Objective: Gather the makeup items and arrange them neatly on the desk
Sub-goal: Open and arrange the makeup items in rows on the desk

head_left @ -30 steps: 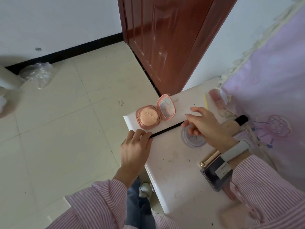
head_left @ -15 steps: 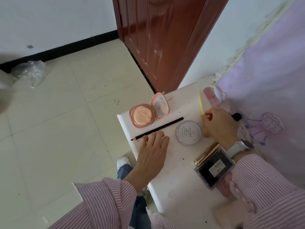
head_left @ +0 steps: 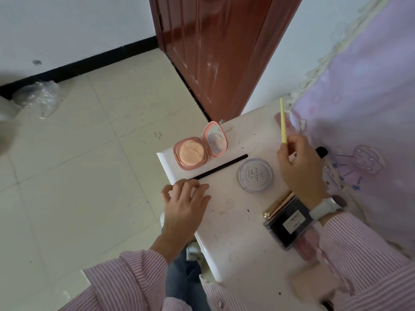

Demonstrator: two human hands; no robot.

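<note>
On the white desk (head_left: 226, 243) an open pink compact (head_left: 197, 149) with a puff and mirror lies at the far corner. A black pencil (head_left: 224, 167) lies just in front of it. A clear round powder jar (head_left: 255, 174) stands to the pencil's right. My left hand (head_left: 186, 205) rests at the desk's left edge, fingertips touching the pencil's near end, holding nothing. My right hand (head_left: 301, 169) is raised beside the jar and pinches a thin yellow stick (head_left: 283, 122) that points up and away. A gold tube (head_left: 278, 205) and a dark palette box (head_left: 289, 225) lie by my right wrist.
A lilac cloth (head_left: 363, 131) hangs along the desk's right side, with a black-capped item (head_left: 322, 151) and a pink item (head_left: 278, 118) partly hidden at its foot. A brown door (head_left: 215, 52) stands behind the desk. Tiled floor (head_left: 89, 176) and a plastic bag (head_left: 38, 95) lie to the left.
Both hands let go of the black pencil, which now lies on the desk. My right hand moved right, picked up the yellow stick and lifted it. My left hand settled near the pencil's end.
</note>
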